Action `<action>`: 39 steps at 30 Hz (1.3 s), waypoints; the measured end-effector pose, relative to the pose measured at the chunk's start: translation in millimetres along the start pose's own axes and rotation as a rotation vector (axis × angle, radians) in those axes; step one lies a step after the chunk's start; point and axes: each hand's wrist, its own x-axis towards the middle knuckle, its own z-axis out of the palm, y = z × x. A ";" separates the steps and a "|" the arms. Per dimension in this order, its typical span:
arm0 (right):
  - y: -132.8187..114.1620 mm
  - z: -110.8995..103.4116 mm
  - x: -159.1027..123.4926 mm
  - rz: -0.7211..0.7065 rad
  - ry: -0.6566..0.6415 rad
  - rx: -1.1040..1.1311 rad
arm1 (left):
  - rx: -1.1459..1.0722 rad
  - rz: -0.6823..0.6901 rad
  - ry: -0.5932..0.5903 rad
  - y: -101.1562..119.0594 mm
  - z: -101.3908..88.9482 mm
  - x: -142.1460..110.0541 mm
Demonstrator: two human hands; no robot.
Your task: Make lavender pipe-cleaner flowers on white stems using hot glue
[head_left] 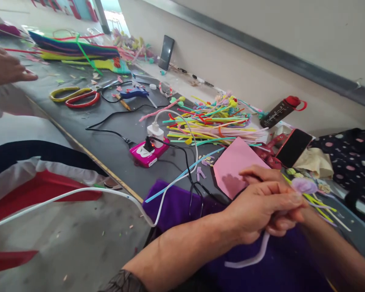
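My left hand point(261, 207) is closed, thumb pressed on its curled fingers. A pale lilac pipe cleaner point(257, 257) hangs bent below it, over the dark purple cloth on my lap. My right hand point(257, 173) lies behind the left, its fingers bent and mostly hidden; what they pinch does not show. Close to my left thumb is a fuzzy lilac flower head point(304, 185); I cannot tell whether it is held. Just beyond the hands lies a pink sheet point(235, 160). Fuzzy flowers with yellow and lilac stems point(322, 209) lie to the right.
Bundled pipe cleaners point(213, 125) lie behind a pink power strip point(149, 152) with cords. A white cable point(109, 189) hangs across the table edge. Scissors point(79, 97), a blue glue gun point(134, 93), a bottle point(280, 111) and phones point(293, 148) stand farther off. Another person's hand point(9, 67) is left.
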 end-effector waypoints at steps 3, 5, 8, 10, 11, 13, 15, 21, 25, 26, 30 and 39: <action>-6.4 18.1 35.2 -0.054 -0.022 -0.012 | -0.011 0.018 -0.010 -0.3 -2.1 1.9; -13.3 26.4 47.2 -0.069 -0.038 -0.054 | -0.015 0.022 -0.023 -1.2 -2.5 2.1; -23.4 34.0 51.6 -0.043 -0.044 -0.201 | -0.003 0.037 -0.039 -2.1 -2.0 0.8; -28.0 37.3 50.0 -0.045 -0.048 -0.303 | -0.003 0.047 -0.058 -2.1 -1.7 -0.3; -29.4 38.9 49.1 -0.055 -0.042 -0.340 | -0.008 0.045 -0.072 -2.1 -1.8 -0.7; -30.2 42.0 48.2 -0.086 -0.021 -0.379 | -0.014 0.026 -0.091 -2.1 -2.2 -1.0; -28.8 45.1 49.5 -0.132 -0.012 -0.362 | -0.014 0.008 -0.092 -2.2 -2.8 -0.8; -22.3 56.4 60.5 -0.255 -0.058 -0.174 | -0.021 0.024 -0.103 -4.0 -5.6 2.6; -27.1 65.1 59.6 -0.313 -0.065 -0.254 | -0.031 0.029 -0.120 -5.0 -7.5 5.7; -28.9 65.9 57.6 -0.333 -0.080 -0.285 | -0.036 0.031 -0.120 -5.2 -7.4 6.0; -32.2 62.4 50.0 -0.328 -0.118 -0.311 | -0.044 0.054 -0.089 -5.7 -4.9 4.2; -24.5 69.0 69.9 -0.361 -0.087 -0.249 | 0.010 0.049 -0.099 -4.5 -7.1 3.4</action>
